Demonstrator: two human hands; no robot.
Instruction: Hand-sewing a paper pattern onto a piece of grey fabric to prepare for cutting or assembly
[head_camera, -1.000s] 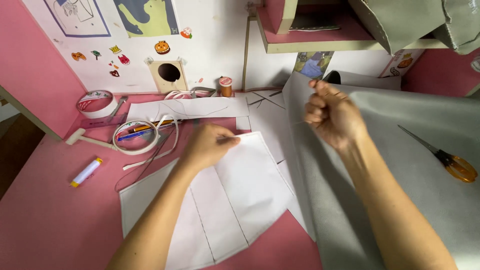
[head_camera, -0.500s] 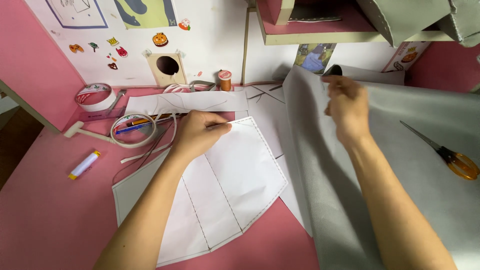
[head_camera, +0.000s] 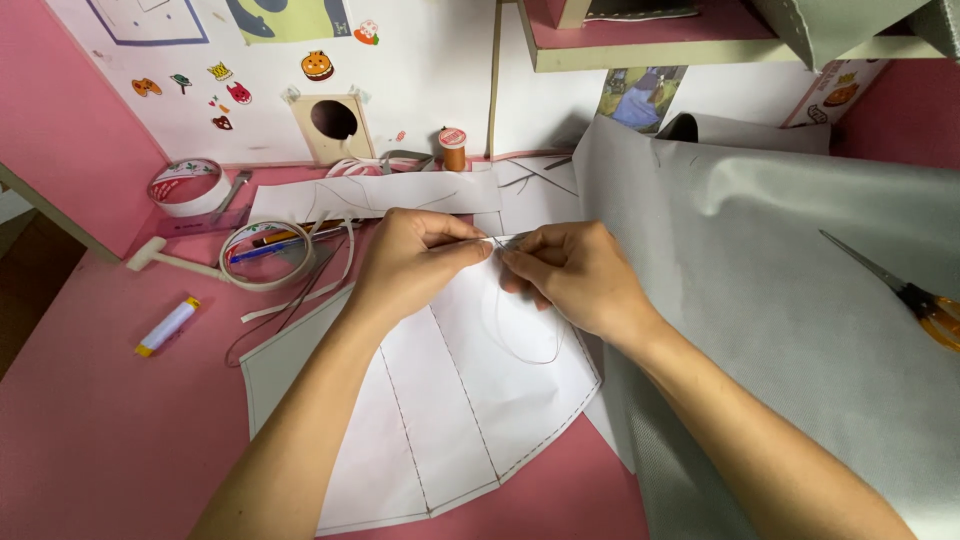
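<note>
My left hand (head_camera: 415, 262) and my right hand (head_camera: 572, 275) meet fingertip to fingertip over the top of a white paper pattern piece (head_camera: 440, 400) with dashed lines. Both pinch a thin thread (head_camera: 520, 345), which hangs in a loop below my right hand. A small needle may be between the fingers, but it is too small to tell. The pattern lies on the pink table (head_camera: 90, 430). Grey fabric (head_camera: 790, 300) lies spread to the right, under my right forearm.
Orange-handled scissors (head_camera: 915, 295) rest on the grey fabric at the right edge. A brown thread spool (head_camera: 453, 148) stands by the wall. Tape rolls (head_camera: 185, 185), a small mallet (head_camera: 165, 260), pens and a glue stick (head_camera: 166, 327) lie at left. Another paper piece (head_camera: 380, 193) lies behind.
My right hand came down from the raised edge of the grey fabric to the left hand. The left hand lifted off the pattern, and both now pinch the thread.
</note>
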